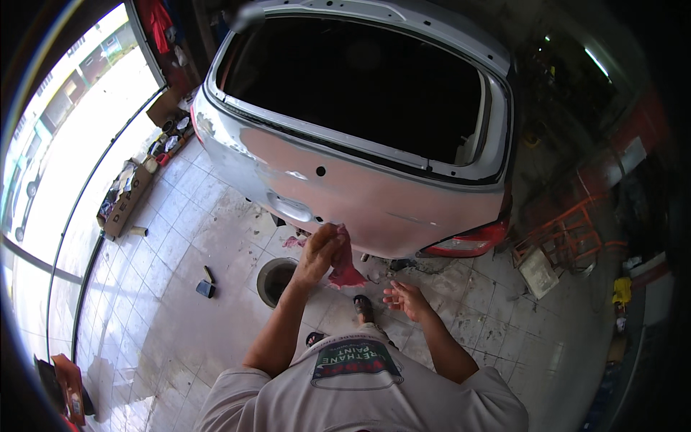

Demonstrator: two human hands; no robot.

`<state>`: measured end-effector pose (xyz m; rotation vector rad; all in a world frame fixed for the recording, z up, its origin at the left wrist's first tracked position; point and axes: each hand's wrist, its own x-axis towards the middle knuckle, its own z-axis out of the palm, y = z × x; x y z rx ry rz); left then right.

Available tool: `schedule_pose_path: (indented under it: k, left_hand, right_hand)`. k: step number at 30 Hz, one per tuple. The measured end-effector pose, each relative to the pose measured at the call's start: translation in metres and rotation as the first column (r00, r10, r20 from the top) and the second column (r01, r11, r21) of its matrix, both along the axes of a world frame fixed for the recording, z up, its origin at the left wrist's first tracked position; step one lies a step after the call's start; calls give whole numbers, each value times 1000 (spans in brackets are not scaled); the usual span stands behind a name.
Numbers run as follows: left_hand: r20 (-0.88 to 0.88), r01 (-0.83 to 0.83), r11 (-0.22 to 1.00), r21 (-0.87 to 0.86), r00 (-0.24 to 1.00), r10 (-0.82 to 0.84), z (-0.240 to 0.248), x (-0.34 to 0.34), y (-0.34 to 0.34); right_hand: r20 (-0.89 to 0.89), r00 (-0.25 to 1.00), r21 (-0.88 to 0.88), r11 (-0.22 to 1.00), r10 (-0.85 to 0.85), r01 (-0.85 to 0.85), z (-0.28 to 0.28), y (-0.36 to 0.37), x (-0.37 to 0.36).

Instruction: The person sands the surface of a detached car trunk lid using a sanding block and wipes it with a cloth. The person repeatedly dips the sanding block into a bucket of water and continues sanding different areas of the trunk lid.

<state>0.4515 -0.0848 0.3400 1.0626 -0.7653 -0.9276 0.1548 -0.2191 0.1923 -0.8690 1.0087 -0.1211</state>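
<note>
My left hand (319,258) is closed on a red cloth (347,268), which hangs down from the fingers in front of the car's back end. My right hand (409,299) is held lower and to the right, fingers apart, with nothing in it. Before me stands the car's tailgate (345,169), with a pinkish, dull coat over white and grey paint and a few small holes. Its rear window (345,86) is dark. Close to my left forearm, a round grey bucket (262,282) rests on the floor; what it holds is hard to make out.
A dark scraper-like tool (206,289) lies on the tiles to the left. Farther left sits a cardboard box (127,201) of odds and ends. A red tail light (471,240) marks the car's right corner, and an orange metal frame (565,234) stands beyond it.
</note>
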Motion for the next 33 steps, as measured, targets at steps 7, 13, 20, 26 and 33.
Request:
schedule_pose_path:
  k: [7,13,20,26,33]
  left_hand:
    - [516,583,775,-244,755,-406,10,-133,-97]
    - [512,736,674,-68,605,-609,50,-116,-110]
    - [456,358,930,87,815,-356,37,-16,-63]
    - [484,-102,905,413,866,-124,-52,46,31]
    - [217,-200,829,523,971,98,-148,133,103]
  right_hand:
    - [430,871,16,967,-236,254,10,-7,6]
    - [518,848,-309,900,-113,309,104,-58,-29]
    - [-298,784,-950,-94,544,-296,198,-138,73]
    - [-720,690,-386,-778,-82,-495,151,-123,217]
    - [-769,625,-308,-780,-132,-544,158,-67,374]
